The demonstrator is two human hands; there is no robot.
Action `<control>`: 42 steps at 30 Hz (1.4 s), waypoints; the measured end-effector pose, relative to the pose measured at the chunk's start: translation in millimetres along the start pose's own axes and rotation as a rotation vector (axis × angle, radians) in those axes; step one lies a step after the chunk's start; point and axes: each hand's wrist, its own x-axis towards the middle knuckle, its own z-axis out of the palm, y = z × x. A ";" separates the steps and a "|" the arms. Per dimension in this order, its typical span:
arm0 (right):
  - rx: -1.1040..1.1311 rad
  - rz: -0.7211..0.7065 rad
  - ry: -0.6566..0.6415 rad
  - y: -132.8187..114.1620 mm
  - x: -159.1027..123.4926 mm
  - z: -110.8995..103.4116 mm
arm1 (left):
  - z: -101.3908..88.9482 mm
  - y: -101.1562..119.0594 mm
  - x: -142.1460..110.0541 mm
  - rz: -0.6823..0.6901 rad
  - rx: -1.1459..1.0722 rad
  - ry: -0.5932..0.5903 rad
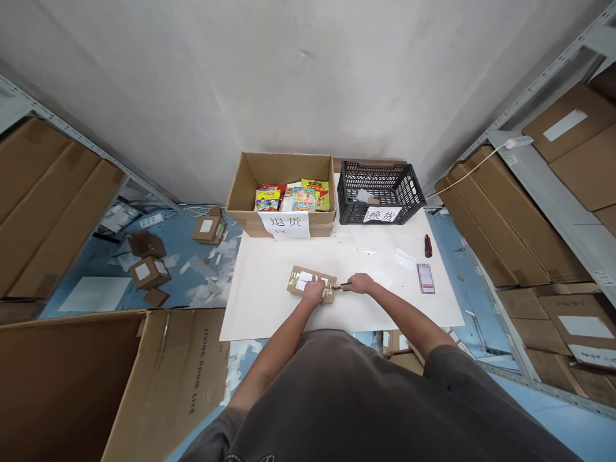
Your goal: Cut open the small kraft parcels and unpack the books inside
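Observation:
A small cardboard parcel (299,274) with a white label and shiny yellowish tape lies on the white tabletop (269,314). My left hand (314,292) grips it from above, pressing it against the table. In my right hand (360,283) is a slim black-and-yellow box cutter (343,286), its tip at the parcel's right end. How far the tip goes into the tape is too small to tell. Farther right on the table lie a red-and-black tool (428,246) and a pale purple, pixelated card-like thing (426,278).
At the table's back stand an open carton (231,204) of colourful books and a black plastic crate (344,208), both with handwritten paper signs. A large open carton (192,372) is at lower left. Shelves of boxes (510,224) flank the table. Paper scraps (212,282) and small boxes litter the blue floor.

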 end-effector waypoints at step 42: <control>0.770 0.375 0.360 -53.8 -78.4 99.4 | -4.8 -60.7 12.1 0.056 0.033 0.206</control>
